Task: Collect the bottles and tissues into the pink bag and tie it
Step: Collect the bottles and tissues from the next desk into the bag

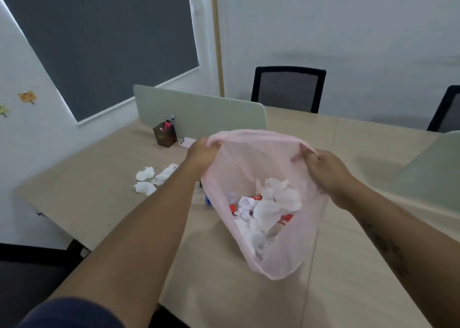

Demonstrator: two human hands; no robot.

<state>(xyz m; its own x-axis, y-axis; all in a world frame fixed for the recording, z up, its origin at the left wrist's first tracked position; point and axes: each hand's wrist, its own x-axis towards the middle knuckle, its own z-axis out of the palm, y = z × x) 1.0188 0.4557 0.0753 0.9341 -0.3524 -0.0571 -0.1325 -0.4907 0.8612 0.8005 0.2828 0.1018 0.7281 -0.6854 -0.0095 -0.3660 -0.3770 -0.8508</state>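
Note:
The thin pink bag [293,250] hangs open above the wooden table [99,198]. My left hand [201,153] grips the left side of its rim and my right hand [326,170] grips the right side, stretching the mouth wide. Through the plastic I see crumpled white tissues [276,203] and clear bottles with red labels [285,220] lying inside. Three crumpled tissues [154,178] lie on the table to the left of my left arm. A clear bottle with a blue cap [205,198] lies on the table, partly hidden between my left forearm and the bag.
A brown pen holder [164,134] stands by the frosted desk divider [199,111], with a small pink object [188,142] beside it. Two black mesh chairs [288,89] stand behind the table. Another divider [433,168] stands at the right.

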